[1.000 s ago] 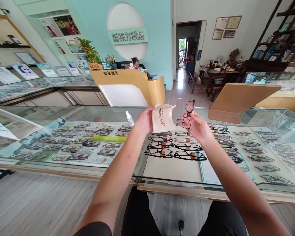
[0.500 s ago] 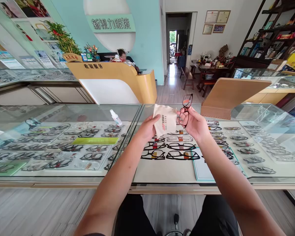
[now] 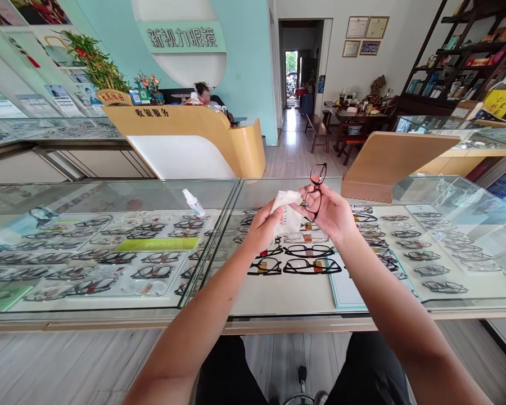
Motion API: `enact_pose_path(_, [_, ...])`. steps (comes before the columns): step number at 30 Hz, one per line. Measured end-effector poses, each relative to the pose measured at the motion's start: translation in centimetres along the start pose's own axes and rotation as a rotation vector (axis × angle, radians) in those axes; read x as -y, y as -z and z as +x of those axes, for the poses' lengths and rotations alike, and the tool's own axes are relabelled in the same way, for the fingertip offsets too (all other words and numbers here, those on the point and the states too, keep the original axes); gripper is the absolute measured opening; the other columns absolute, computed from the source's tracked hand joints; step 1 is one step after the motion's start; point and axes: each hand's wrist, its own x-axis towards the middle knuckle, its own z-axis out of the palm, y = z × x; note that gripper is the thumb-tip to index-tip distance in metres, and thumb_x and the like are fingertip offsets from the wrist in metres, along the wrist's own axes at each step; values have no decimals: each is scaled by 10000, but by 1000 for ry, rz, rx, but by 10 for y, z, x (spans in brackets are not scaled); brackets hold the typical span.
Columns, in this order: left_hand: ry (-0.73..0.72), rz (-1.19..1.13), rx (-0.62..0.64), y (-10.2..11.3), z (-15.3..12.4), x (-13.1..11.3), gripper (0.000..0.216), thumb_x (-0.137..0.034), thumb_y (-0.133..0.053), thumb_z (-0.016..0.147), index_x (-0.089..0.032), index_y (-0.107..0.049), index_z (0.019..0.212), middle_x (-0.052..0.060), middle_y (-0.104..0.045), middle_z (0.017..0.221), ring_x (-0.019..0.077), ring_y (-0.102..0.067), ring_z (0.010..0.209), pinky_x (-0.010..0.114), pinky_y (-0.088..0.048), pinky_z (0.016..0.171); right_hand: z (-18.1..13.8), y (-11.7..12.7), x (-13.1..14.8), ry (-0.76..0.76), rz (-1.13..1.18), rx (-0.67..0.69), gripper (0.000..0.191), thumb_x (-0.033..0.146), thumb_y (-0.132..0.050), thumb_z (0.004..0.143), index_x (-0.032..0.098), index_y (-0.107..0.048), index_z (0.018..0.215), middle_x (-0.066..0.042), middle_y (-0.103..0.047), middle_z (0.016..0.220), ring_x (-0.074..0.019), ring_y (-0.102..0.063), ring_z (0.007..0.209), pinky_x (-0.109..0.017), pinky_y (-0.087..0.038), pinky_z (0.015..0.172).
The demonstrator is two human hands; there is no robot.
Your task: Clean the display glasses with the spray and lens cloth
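Eyewear shop, spectacles (image 3: 311,266) in glass showcase (image 3: 278,301), probably framed certificates (image 3: 378,27)

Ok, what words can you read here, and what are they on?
"新视力眼镜": on the wall sign.
"收银服务": on the desk.
Too small, blurred or folded to read: cloth, held glasses, bottle, wooden sign, framed papers, posters, yellow item.

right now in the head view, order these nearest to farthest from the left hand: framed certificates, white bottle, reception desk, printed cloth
1. Printed cloth: held in the left hand.
2. White bottle: to that hand's left.
3. Reception desk: beyond the bottle, leftward.
4. Framed certificates: farthest back, high on the right.
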Motion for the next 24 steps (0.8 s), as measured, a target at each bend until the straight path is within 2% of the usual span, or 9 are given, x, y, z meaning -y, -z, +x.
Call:
enact_pose_path(3, [-87,-89,114,4,3,-1,593,-716,-622,979,-207,-863,1163,129,-800,1299,369,-713,1278,468,-549,1117,0,1,1,8,-30,23,174,270,-807,923,265,-637,962,24,-776,921,-192,-797,1017,-312,-665,768])
enact_pose_path(5, [-123,-72,95,6,6,-2,591,-706,-549,1026,-219,-883,1040,118,-798,1315,349,-690,1331,464,-497,1187,0,0,1,-1,-58,56,193,276,-831,902,253,-641,933,13,-774,930,-191,-794,1004,-287,-647,723])
enact_pose_path(7, [-104,1,51,6,7,-3,478,-640,-618,1027,-234,-870,1006,99,-819,1241,313,-720,1273,448,-502,1170,-2,0,1,-10,-93,92,213,284,-848,887,245,-640,908,7,-764,934,-189,-788,1003,-274,-639,721])
enact_pose_path(10, [-84,66,51,3,7,-2,315,-517,-795,952,-249,-818,1115,81,-813,1246,277,-733,1226,424,-518,1124,-3,-1,1,-15,-135,135,220,295,-851,883,244,-638,902,2,-742,930,-168,-763,954,-242,-607,685])
enact_pose_path(13, [-79,41,130,1,6,0,355,-485,-802,956,-261,-746,1224,87,-769,1363,264,-688,1327,410,-495,1140,-5,-2,1,-27,-155,161,230,300,-858,871,253,-640,927,9,-727,919,-136,-707,813,-232,-573,638])
enact_pose_path(15, [-60,43,160,1,5,1,417,-481,-813,947,-262,-688,1280,94,-747,1398,262,-671,1342,401,-484,1127,-6,-3,1,-31,-185,180,248,313,-867,853,264,-641,942,7,-717,907,-154,-706,814,-253,-571,640])
enact_pose_path(19, [113,67,172,6,6,-1,645,-529,-859,882,-267,-595,1408,86,-759,1322,244,-702,1144,364,-498,993,-8,-5,1,-37,-263,221,297,368,-889,816,275,-641,952,-5,-701,869,-226,-746,922,-319,-587,702])
enact_pose_path(24, [262,59,279,10,6,-8,542,-551,-929,768,-212,-712,1130,16,-710,1027,215,-657,948,312,-464,836,-10,-3,0,-52,-293,260,298,380,-888,821,269,-647,957,-5,-693,826,-233,-746,901,-348,-587,763])
